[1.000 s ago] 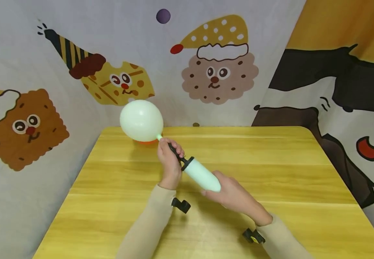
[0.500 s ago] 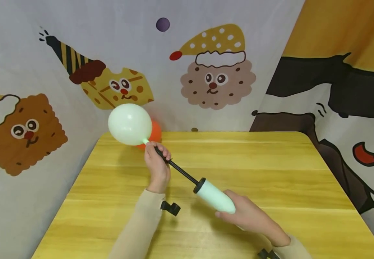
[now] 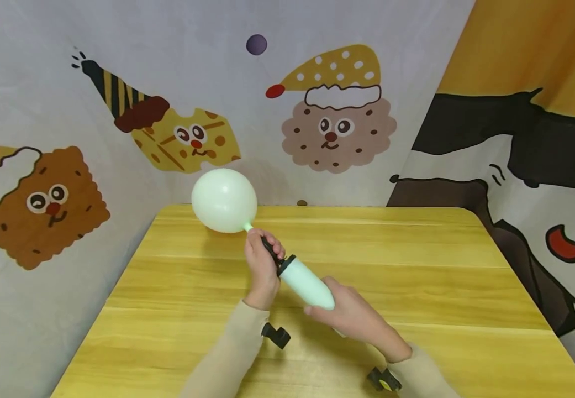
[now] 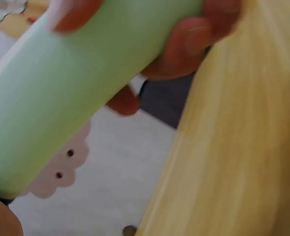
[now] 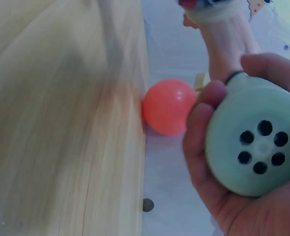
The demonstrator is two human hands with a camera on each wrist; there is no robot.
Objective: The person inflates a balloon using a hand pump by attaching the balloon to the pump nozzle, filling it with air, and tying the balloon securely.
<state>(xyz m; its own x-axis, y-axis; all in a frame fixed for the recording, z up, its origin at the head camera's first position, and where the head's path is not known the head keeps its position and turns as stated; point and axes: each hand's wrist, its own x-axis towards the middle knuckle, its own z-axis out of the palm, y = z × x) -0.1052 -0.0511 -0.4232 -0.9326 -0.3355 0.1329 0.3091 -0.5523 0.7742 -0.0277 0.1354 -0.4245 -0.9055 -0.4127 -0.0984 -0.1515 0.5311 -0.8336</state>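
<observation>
A pale green hand balloon pump (image 3: 307,284) slants between both hands over the table. My left hand (image 3: 261,271) grips its black end and pinches the neck of an inflated pale green balloon (image 3: 224,200) there. My right hand (image 3: 354,314) holds the barrel near its rounded far end. The barrel's black collar sits close against the left hand, and the rod does not show. In the right wrist view, several round holes mark the pump's end face (image 5: 260,142). The left wrist view shows the barrel's side (image 4: 80,93) with fingers curled round it.
A red-orange balloon (image 5: 169,107) sits at the table's far edge in the right wrist view; the head view does not show it. The wooden table (image 3: 416,265) meets a cartoon-printed cloth (image 3: 247,110) at the back. Black camera mounts (image 3: 276,335) are on both wrists.
The hands drew apart, baring the pump's black rod, then came together again, with the barrel slid back over it. The pale balloon shifted left, then right, and now hides the red-orange one.
</observation>
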